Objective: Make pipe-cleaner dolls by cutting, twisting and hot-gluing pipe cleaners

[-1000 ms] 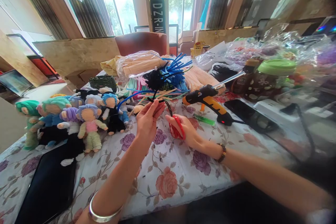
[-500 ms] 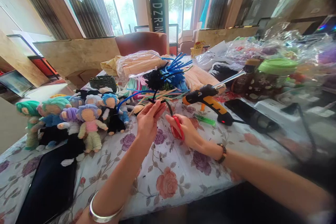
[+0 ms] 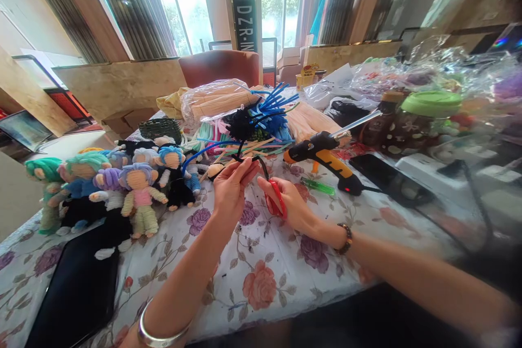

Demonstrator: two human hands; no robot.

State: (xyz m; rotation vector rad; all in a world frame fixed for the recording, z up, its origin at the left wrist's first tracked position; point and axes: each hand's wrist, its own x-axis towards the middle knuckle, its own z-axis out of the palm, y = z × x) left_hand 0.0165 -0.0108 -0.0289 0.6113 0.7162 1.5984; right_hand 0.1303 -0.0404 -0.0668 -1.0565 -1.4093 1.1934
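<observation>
My left hand [image 3: 231,187] is closed in a pinch on a black pipe cleaner [image 3: 240,151], whose end sticks up above the fingertips. My right hand [image 3: 291,204] is wrapped round the red handles of a pair of scissors [image 3: 276,198]. The dark scissor blades point up and left, close to the left fingertips. Whether the blades touch the black strand I cannot tell. Behind the hands lies a bundle of blue and black pipe cleaners [image 3: 275,111], with thin coloured strips below it.
Several small knitted dolls [image 3: 138,190] stand at the left, behind a black tablet [image 3: 77,288]. To the right lie a glue gun [image 3: 326,157], a green cutter [image 3: 318,186], a phone [image 3: 391,179] and a white power strip [image 3: 432,174]. Dark scraps dot the flowered tablecloth [image 3: 261,283].
Hardly anything differs. Both hands keep their places, with only a very slight shift of the left fingers and the scissors.
</observation>
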